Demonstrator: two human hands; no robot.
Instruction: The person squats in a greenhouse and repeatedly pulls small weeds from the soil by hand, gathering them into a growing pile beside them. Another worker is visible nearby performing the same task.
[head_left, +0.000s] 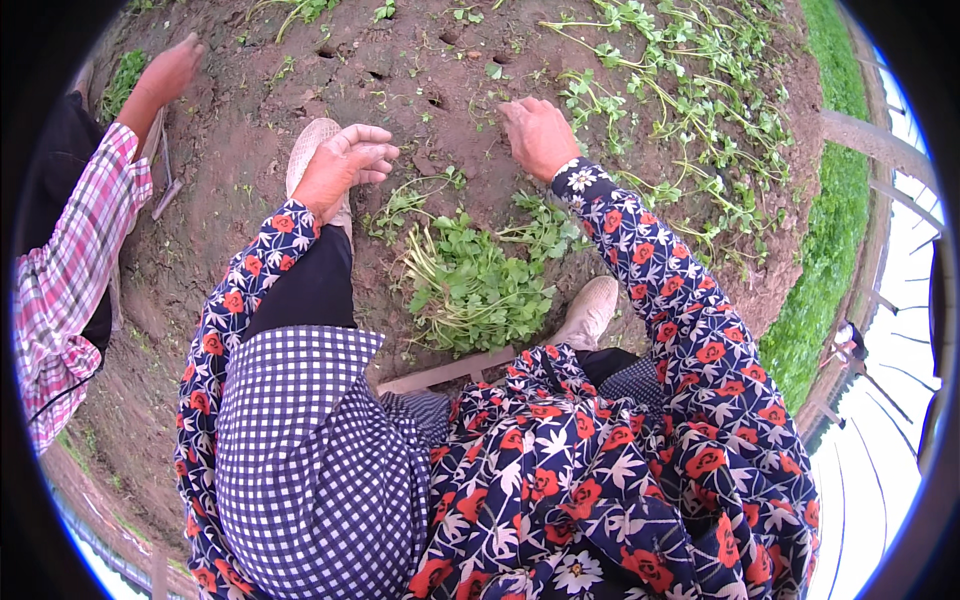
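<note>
My left hand is above the soil beside my shoe, palm inward, with its fingers loosely bent and nothing visible in it. My right hand reaches down near small green sprigs on the brown soil; its back is towards me and its fingertips point left, so what lies between them cannot be made out. A bunch of leafy green seedlings, stems towards the left, lies between my shoes. Looser sprigs lie just above it. Several small dark holes dot the soil ahead of my hands.
Many leafy seedlings are strewn over the soil at right, by a dense green strip. A co-worker's hand extends from a plaid sleeve at upper left. My shoes flank the bunch. A wooden bar lies close to me.
</note>
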